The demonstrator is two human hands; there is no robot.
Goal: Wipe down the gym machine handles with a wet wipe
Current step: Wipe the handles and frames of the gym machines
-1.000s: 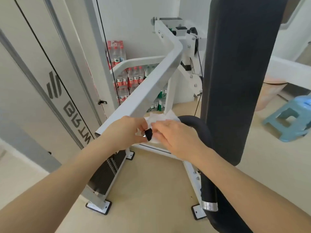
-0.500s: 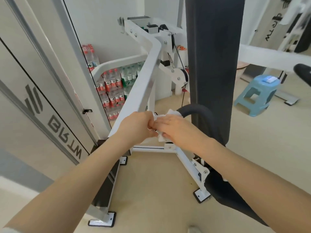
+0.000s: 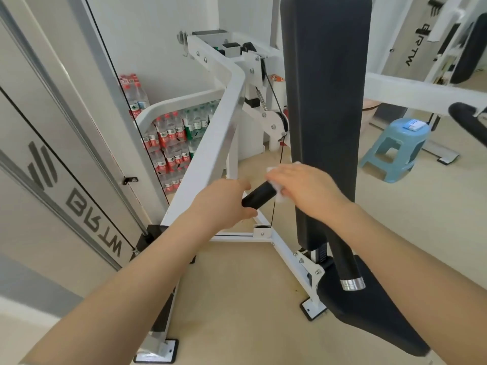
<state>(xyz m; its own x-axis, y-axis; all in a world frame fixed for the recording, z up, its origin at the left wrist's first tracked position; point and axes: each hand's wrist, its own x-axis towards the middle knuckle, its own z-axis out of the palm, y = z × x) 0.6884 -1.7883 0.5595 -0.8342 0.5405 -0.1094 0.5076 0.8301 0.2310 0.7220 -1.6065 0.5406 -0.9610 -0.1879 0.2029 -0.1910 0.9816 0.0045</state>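
Observation:
A black curved handle [image 3: 259, 197] of the white gym machine juts out in front of me, its other end capped in silver [image 3: 352, 283] lower right. My left hand [image 3: 224, 202] wraps the handle's near left end where it joins the white arm [image 3: 210, 148]. My right hand [image 3: 305, 191] grips the handle further right with a white wet wipe [image 3: 279, 193] pressed around it; only the wipe's edges show under the fingers.
A tall black back pad [image 3: 324, 101] stands right behind my right hand, with the black seat [image 3: 369, 309] below. Stacked water bottles [image 3: 171, 143] sit behind the frame at left. A blue plastic stool [image 3: 395, 151] and a second black handle [image 3: 466, 119] are at right.
My right hand slid the wipe rightward along the handle, away from my left hand, baring a stretch of black grip between them. The view shifted left and up.

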